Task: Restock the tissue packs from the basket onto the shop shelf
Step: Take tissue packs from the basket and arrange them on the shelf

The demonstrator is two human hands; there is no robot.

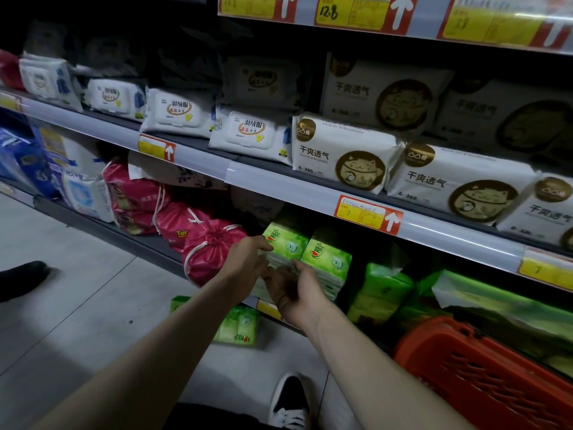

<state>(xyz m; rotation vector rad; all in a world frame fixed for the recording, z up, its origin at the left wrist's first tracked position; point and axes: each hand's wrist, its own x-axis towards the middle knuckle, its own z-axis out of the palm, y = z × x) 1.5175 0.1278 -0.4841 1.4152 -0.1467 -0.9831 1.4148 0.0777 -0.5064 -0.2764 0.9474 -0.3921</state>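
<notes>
While both hands bracket it, the green tissue pack [283, 248] stands upright at the front of the bottom shelf [155, 243], touching a second pack [328, 259] on its right. The left hand [248, 262] presses its left side, fingers closed on the top corner; the right hand [294, 290] cups its lower front, palm up. The shelf's depth lies straight ahead of the grip, so I judge a push inward comes next. The orange basket [483, 370] sits nearer the right arm.

Bottom shelf [155, 246] carries green tissue packs [328, 259].
</notes>
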